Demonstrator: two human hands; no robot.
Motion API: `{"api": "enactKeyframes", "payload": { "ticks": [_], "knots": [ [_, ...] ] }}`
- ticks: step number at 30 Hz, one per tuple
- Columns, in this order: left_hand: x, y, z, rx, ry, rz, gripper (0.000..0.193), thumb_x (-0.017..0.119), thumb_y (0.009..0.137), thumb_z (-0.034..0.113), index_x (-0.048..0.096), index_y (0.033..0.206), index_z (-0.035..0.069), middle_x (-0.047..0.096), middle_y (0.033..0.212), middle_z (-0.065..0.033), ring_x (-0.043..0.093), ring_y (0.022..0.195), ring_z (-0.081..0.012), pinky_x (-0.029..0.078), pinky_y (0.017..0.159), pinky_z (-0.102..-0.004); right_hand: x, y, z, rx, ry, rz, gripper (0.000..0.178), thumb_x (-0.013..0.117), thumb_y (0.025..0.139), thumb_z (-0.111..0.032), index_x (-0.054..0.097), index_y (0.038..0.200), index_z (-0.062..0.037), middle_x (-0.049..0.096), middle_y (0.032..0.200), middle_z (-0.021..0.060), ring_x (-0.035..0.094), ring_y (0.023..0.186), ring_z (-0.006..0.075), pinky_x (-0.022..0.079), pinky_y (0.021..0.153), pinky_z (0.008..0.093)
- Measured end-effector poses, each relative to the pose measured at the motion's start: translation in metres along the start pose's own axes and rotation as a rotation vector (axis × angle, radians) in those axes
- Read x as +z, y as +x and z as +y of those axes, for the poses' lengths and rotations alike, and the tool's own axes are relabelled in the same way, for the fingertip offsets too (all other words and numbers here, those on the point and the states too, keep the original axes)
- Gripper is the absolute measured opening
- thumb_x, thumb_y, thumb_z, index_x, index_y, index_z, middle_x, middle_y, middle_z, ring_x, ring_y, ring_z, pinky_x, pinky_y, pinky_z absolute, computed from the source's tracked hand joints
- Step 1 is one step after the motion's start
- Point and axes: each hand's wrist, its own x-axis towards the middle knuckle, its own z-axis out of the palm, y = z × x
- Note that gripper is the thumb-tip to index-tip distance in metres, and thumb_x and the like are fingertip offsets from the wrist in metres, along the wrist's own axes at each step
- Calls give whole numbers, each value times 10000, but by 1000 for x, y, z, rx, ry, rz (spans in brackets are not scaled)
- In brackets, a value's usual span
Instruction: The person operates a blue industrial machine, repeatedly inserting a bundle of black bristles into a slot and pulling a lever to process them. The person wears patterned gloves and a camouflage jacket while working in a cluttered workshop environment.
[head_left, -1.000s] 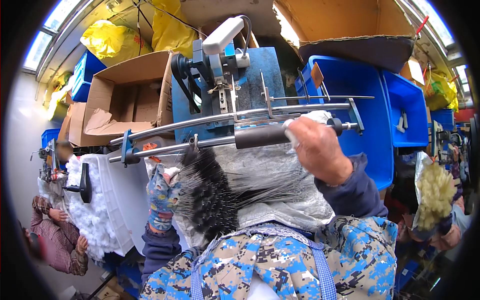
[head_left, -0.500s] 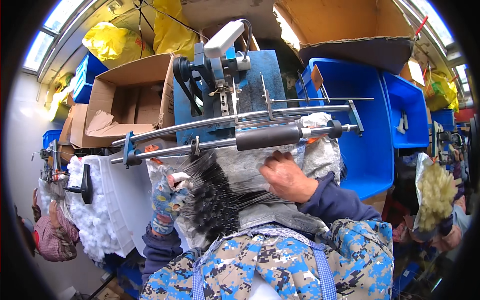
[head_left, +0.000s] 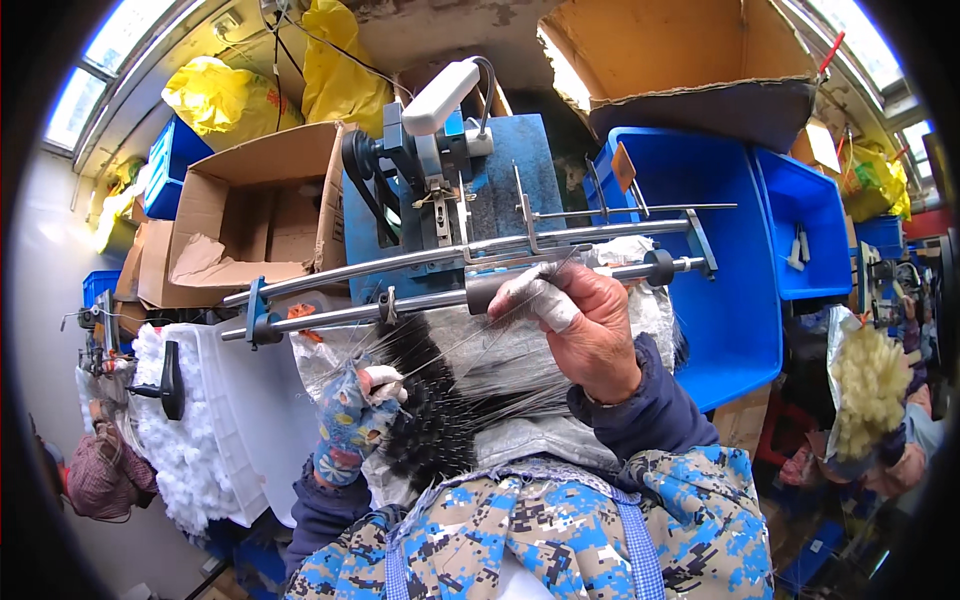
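My right hand (head_left: 585, 325), with white wrapping on its fingers, is raised in front of the dark grey roller (head_left: 485, 292). Its fingers pinch a thin wire-like strand. My left hand (head_left: 372, 393), in a blue patterned covering with white-wrapped fingertips, is closed on thin strands beside a black bristly bundle (head_left: 425, 410). Many fine, shiny strands run out from this bundle over a grey sheet (head_left: 545, 435) on my lap. Past my hands stand metal rails (head_left: 420, 243) and a machine (head_left: 435, 160) on a blue base.
An open cardboard box (head_left: 250, 200) stands left of the machine, and blue bins (head_left: 735, 330) stand at the right. On the left, a white tray (head_left: 225, 420) holds white fluff and a black handled tool (head_left: 172, 382). Other people work at both sides.
My right hand has risen from the strands on my lap to the front of the roller, covering part of it. My left hand has shifted slightly right and nearer.
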Motion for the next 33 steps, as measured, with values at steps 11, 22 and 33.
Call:
{"api": "enactKeyframes", "payload": {
  "ticks": [11,22,33],
  "knots": [
    [-8,-4,4,-8,-28,84,82,582,821,-6,571,897,23,642,709,-80,639,656,-151,487,596,-250,-33,113,3,-322,-1956,-109,118,544,766,-61,635,840,-49,556,878,146,557,844,297,464,680,397],
    [-1,-3,-6,-65,-38,62,93,593,821,0,582,913,15,645,721,-76,641,660,-147,497,601,-259,-51,131,38,-268,-2024,-128,132,541,750,-109,621,848,-72,573,911,137,586,843,286,454,686,406],
    [1,-1,-4,-82,-71,58,98,574,823,-15,579,916,15,643,718,-79,637,658,-141,490,593,-252,-48,128,37,-258,-2013,-104,122,543,746,-106,611,841,-69,582,904,130,592,830,288,456,685,412]
  ]
}}
